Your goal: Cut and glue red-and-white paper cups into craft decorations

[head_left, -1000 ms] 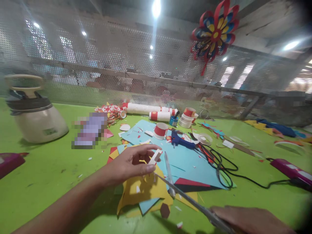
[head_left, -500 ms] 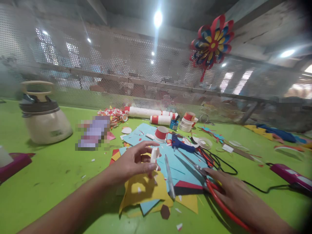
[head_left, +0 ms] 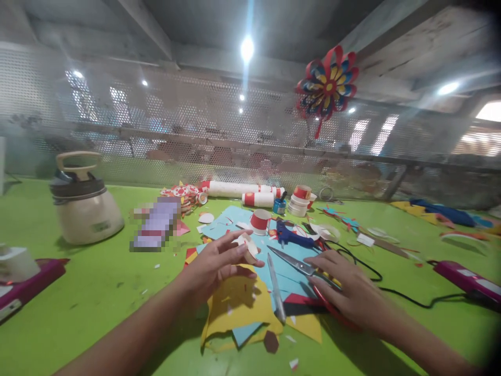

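My left hand [head_left: 225,258] pinches a small curved piece of white paper [head_left: 247,246] between thumb and fingers, above yellow paper sheets [head_left: 235,297]. In my right hand [head_left: 348,284] is a pair of scissors [head_left: 303,266] with red handles. Its fingers lie over the pivot and the handles, which are partly hidden; the blades point left over light blue paper [head_left: 291,284]. Between the hands a silver pen [head_left: 276,287] lies on the sheets. Just beyond them stand a red and white paper cup [head_left: 260,222] and a blue glue gun [head_left: 295,236].
Across the green table [head_left: 129,297] are a large jug [head_left: 86,214] at left and purple power strips [head_left: 469,279] at either side. Stacked paper cups [head_left: 300,201] and a blue bottle [head_left: 279,204] stand at the back. Black cords run at right. A paper flower [head_left: 329,87] hangs above.
My view has tilted up slightly. The right hand has moved left and up with the scissors, closer to the left hand. The white paper piece has turned in my left fingers.
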A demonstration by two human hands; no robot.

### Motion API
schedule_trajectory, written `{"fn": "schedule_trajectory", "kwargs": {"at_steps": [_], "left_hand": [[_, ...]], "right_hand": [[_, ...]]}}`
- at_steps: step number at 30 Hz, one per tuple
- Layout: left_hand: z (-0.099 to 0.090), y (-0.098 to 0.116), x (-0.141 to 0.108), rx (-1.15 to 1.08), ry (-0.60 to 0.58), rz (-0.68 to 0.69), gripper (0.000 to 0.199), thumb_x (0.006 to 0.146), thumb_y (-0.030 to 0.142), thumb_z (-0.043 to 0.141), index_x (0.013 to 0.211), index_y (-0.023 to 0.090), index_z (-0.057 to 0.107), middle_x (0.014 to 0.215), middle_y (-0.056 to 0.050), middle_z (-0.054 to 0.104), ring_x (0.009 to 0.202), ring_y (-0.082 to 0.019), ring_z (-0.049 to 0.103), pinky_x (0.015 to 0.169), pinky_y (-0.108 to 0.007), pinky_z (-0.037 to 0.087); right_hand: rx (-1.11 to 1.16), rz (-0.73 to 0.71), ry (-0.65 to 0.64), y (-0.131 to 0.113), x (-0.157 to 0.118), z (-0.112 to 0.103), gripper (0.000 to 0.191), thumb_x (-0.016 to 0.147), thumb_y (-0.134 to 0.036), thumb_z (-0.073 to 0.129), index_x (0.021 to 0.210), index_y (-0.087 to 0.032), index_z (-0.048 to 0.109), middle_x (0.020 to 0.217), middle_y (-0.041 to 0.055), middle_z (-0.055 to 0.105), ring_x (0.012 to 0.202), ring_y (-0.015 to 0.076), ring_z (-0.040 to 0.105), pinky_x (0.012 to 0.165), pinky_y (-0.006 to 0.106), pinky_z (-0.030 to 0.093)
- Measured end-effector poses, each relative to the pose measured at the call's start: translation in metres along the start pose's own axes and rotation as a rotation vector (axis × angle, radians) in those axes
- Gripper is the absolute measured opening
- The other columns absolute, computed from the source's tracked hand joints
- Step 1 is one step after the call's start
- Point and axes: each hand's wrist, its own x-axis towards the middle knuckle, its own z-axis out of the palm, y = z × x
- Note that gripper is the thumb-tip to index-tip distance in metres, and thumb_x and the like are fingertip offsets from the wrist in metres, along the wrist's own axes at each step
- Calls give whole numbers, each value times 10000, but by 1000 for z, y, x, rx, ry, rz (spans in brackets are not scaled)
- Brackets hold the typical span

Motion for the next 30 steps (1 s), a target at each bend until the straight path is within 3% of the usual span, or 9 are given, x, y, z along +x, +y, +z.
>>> {"fn": "schedule_trajectory", "kwargs": {"at_steps": [2,4,8,11,17,23,26,30], "left_hand": [[0,-1,1,-16,-6,-3,383,842,293,651,1185,143,576,898,-105,676,863,-235,674,741,-347,530],[-1,-2,1,-13,-9,-1,311,849,309,640,1098,124,620,885,-111,688,835,-212,669,724,-312,517],[-2,-4,2,-14,-33,19,253,852,314,633,1004,113,666,913,-119,698,805,-184,651,730,-288,503],[-2,-2,1,-43,-57,48,216,865,290,616,989,124,676,906,-98,689,797,-169,635,776,-306,499],[1,-1,0,6,-57,69,163,835,237,654,961,134,671,937,-85,648,843,-159,592,731,-270,489],[1,-5,2,-54,-17,34,311,834,184,641,1143,159,611,936,-74,632,818,-147,581,738,-274,485],[-1,-3,1,-136,-37,14,339,868,211,577,1205,173,566,945,-83,634,789,-158,601,670,-256,473],[-2,3,-2,-185,-119,-9,293,888,315,497,1059,109,615,907,-143,666,751,-191,619,622,-244,443]], "right_hand": [[248,-67,105,-20,9,-5,198,933,-257,497,1058,-184,633,954,95,642,872,213,605,781,381,486],[317,-114,141,-41,21,-8,146,921,-235,529,1007,-188,637,855,53,650,765,172,606,677,310,492],[400,-229,236,-73,46,0,193,864,-226,630,1052,-181,631,957,61,614,892,178,576,790,320,483],[427,-297,323,-83,60,10,146,823,-166,666,966,-148,645,961,75,560,921,191,539,806,330,466],[441,-379,437,-86,64,24,45,867,-100,592,882,-120,630,844,65,548,825,177,503,714,307,449],[417,-457,492,-88,57,32,81,852,-71,567,883,-105,634,817,78,578,789,186,501,813,397,420],[478,-386,557,-80,57,33,90,857,-143,586,917,-101,639,846,90,567,828,199,507,771,363,437],[589,-171,593,-64,63,38,147,918,-207,524,831,-129,613,792,60,572,754,166,527,702,302,440]]}}
